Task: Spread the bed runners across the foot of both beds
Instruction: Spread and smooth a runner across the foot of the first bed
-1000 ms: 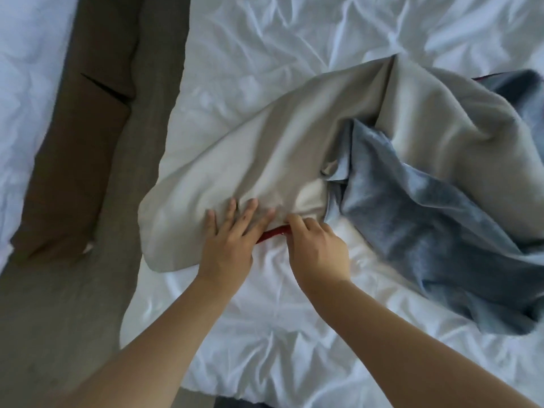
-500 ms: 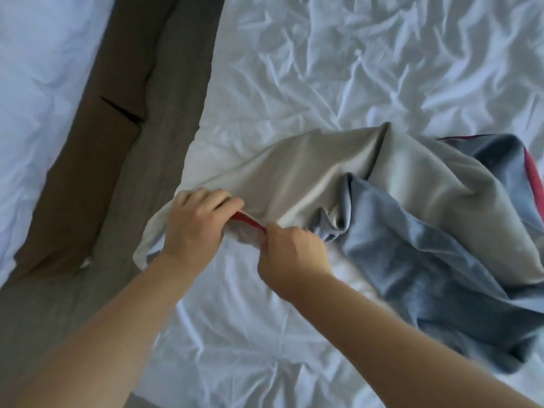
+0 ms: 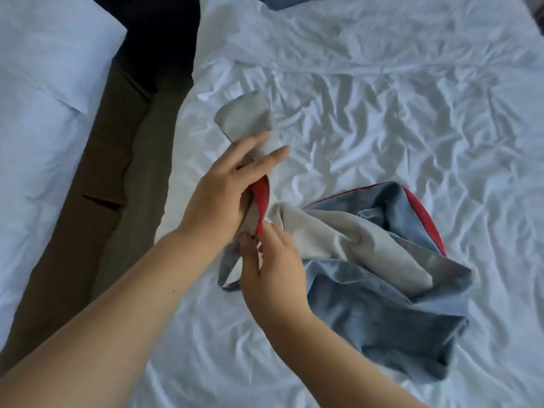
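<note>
A bed runner, blue on one face, pale grey on the other, with a red edge band, lies bunched on the white bed. My left hand grips a gathered end of it, and a grey corner sticks up past my fingers. My right hand pinches the runner's edge just below the left hand, by the red band. The rest of the runner trails to the right in crumpled folds.
A second bed with a white pillow stands at the left. A strip of brown floor runs between the two beds. Something blue shows at the far top edge of the near bed.
Both hands have lifted the runner's end off the sheet and gathered it. The left hand now holds it higher and farther up the bed, and the cloth is more bunched.
</note>
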### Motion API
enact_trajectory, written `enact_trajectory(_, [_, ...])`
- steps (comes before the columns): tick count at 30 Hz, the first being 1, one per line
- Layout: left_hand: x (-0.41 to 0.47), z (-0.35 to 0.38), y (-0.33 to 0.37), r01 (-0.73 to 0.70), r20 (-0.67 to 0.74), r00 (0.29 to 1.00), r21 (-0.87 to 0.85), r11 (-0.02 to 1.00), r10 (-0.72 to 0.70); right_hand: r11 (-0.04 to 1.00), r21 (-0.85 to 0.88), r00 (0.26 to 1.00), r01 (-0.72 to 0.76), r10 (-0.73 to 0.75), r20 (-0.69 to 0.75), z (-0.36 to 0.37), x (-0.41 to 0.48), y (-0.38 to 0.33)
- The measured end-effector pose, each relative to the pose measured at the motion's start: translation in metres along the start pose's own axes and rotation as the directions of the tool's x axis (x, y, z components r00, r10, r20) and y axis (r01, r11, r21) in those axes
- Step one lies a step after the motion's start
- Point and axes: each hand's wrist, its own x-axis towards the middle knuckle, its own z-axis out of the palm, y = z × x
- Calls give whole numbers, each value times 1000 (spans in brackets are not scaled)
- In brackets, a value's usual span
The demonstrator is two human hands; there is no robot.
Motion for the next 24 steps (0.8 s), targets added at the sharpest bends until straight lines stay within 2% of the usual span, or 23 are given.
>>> enact_trajectory(4, [62, 36, 77, -63, 6, 998, -116, 991, 64, 991, 130, 985, 38, -15, -172, -82, 15, 16])
enact_trajectory(7, [116, 66, 156, -198, 58, 976, -173, 965, 211, 976, 215, 940, 22, 53, -336, -155, 24, 25])
enact_trajectory(11, [178, 107, 270, -458, 96, 870, -206, 865, 484, 949, 303, 790, 90, 117, -602, -257, 32, 40])
enact_trajectory(13, [196, 136, 322, -543, 91, 819, -193, 817, 566, 951, 285, 666, 118, 137, -733, -317, 28, 58])
enact_trajectory(16, [188, 188, 356, -539, 110, 824, -151, 829, 556, 945, 319, 490, 73, 245, -837, -396, 10, 103])
enact_trajectory(19, [148, 242, 344, -508, 170, 832, -153, 848, 529, 956, 293, 351, 14, 270, -897, -451, -23, 160])
enact_trajectory(22, [94, 287, 311, -444, 282, 845, -103, 890, 454, 958, 273, 237, -88, 286, -929, -476, -59, 218])
enact_trajectory(24, [59, 309, 286, -413, 372, 843, -15, 911, 388, 929, 331, 211, -167, 361, -908, -475, -81, 255])
